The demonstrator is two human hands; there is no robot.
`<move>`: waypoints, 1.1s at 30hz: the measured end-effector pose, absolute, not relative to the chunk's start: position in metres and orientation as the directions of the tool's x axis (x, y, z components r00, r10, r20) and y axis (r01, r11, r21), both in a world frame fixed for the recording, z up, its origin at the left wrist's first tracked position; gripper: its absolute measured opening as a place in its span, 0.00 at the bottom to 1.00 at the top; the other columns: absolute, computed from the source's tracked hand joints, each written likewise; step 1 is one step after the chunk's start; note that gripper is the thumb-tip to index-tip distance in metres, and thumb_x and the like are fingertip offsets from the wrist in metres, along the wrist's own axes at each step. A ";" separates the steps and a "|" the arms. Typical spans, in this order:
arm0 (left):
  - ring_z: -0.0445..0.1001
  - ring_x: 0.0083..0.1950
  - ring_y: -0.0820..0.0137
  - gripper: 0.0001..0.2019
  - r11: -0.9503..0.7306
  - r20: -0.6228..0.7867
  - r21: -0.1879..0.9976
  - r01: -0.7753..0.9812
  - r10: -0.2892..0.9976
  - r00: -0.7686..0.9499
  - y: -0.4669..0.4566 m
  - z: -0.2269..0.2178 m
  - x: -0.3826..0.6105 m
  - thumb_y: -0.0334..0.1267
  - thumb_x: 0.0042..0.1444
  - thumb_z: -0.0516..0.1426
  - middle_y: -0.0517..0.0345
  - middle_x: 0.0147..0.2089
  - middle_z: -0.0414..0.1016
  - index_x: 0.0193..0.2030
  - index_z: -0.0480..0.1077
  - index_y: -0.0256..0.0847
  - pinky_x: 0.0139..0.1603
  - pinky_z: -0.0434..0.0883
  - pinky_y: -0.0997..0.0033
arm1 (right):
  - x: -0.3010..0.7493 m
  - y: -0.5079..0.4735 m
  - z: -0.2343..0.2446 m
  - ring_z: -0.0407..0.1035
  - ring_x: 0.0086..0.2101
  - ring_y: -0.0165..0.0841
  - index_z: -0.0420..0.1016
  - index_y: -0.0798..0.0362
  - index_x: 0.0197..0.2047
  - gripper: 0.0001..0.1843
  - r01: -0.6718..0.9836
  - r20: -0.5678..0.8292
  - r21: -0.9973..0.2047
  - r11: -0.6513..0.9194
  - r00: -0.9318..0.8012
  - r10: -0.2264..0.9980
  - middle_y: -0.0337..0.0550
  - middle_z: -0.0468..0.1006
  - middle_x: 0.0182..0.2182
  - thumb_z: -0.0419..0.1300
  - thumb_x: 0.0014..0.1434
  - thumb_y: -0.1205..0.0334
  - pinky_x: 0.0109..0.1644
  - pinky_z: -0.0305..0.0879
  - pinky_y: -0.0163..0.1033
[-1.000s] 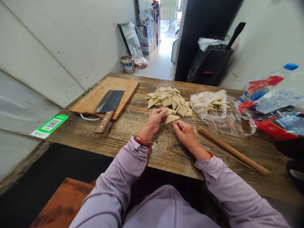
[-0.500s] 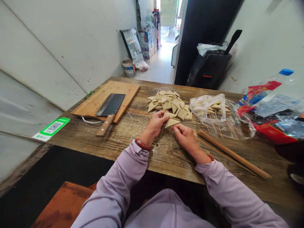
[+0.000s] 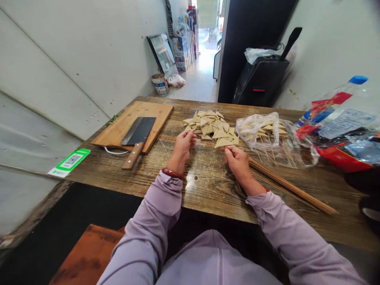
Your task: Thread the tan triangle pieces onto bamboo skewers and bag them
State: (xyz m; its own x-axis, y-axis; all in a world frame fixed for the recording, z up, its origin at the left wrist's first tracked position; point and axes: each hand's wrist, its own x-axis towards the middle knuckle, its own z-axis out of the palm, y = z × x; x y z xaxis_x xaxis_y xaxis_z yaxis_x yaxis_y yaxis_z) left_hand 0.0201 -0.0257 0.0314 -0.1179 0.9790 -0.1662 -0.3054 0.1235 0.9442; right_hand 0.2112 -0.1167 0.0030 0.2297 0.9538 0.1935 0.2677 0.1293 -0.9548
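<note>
Two bare hands reach from light purple sleeves (image 3: 162,204) in the head view, over a long table of brown, worn wood (image 3: 204,190); the left hand (image 3: 181,147), with a reddish-brown bracelet (image 3: 172,173) at its wrist, has its fingers curled with the tips close together at the near left edge of a heap of flat, pale tan triangles (image 3: 206,120), and whether it grips one cannot be told. Well apart from it, the right hand (image 3: 238,161) is pinched, thumb against forefinger, on the near side of a flat, pale tan triangular piece (image 3: 224,143) at the front of the heap, on the table's middle. Just beside the right hand lies a bundle of long, thin brown sticks (image 3: 292,185), slanting toward the right, and beyond it a clear plastic bag (image 3: 257,118) holds more tan triangles, with sticks poking out of them. Farther right stands a tilted, clear plastic bottle with a blue cap (image 3: 346,101), near red plastic packaging (image 3: 344,159). On the left, a dark-bladed cleaver with a wooden handle (image 3: 141,132) rests on a rectangular, light brown wooden board (image 3: 158,110), its handle overhanging the edge
</note>
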 end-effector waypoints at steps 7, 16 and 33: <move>0.69 0.28 0.76 0.02 -0.053 0.059 0.998 0.046 0.988 -0.141 0.025 0.034 0.019 0.31 0.56 0.61 0.59 0.29 0.76 0.35 0.76 0.36 0.32 0.65 0.76 | 0.211 -0.114 0.005 0.60 0.19 0.29 0.79 0.55 0.37 0.20 0.230 0.187 -0.964 0.132 0.238 0.953 0.32 0.67 0.16 0.57 0.59 0.47 0.26 0.54 0.35; 0.77 0.46 0.60 0.16 -0.296 0.292 0.583 0.756 0.945 0.145 0.080 0.035 0.024 0.36 0.57 0.58 0.44 0.47 0.79 0.50 0.81 0.35 0.54 0.71 0.61 | 0.208 -0.112 0.004 0.59 0.20 0.29 0.81 0.55 0.36 0.19 0.253 0.219 -0.954 0.160 0.227 0.949 0.33 0.66 0.17 0.55 0.59 0.50 0.27 0.55 0.35; 0.70 0.36 0.67 0.07 -0.291 0.311 0.614 0.733 0.943 0.114 0.038 0.055 0.016 0.29 0.45 0.62 0.58 0.31 0.71 0.31 0.68 0.40 0.43 0.68 0.67 | 0.206 -0.110 0.009 0.66 0.23 0.32 0.81 0.54 0.34 0.16 0.295 0.252 -0.937 0.188 0.200 0.947 0.35 0.69 0.17 0.54 0.59 0.55 0.30 0.59 0.35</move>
State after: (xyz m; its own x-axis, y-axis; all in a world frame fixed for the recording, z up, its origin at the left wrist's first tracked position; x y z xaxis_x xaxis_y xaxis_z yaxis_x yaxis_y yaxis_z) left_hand 0.0163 0.0376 0.0546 0.1143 0.9434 0.3113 0.7335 -0.2915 0.6140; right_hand 0.2064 -0.1104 0.0091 0.1997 0.9468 0.2524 0.2951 0.1875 -0.9369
